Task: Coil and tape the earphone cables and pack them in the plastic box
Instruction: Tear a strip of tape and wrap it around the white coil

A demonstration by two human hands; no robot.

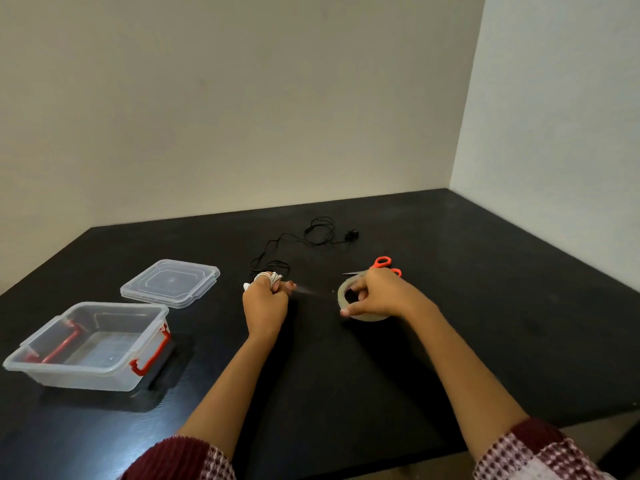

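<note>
My left hand (265,301) has a white earphone cable (270,278) coiled round its fingers and pinches the free end of a clear tape strip (311,291). That strip runs right to a clear tape roll (363,301), which my right hand (379,294) grips just above the black table (485,323). A black earphone cable (311,237) lies loose and uncoiled on the table behind my hands. The clear plastic box (93,344) with red clips stands open at the left.
The box's clear lid (170,283) lies flat behind the box. Orange-handled scissors (379,266) rest on the table just behind my right hand. Walls close the table at the back and right.
</note>
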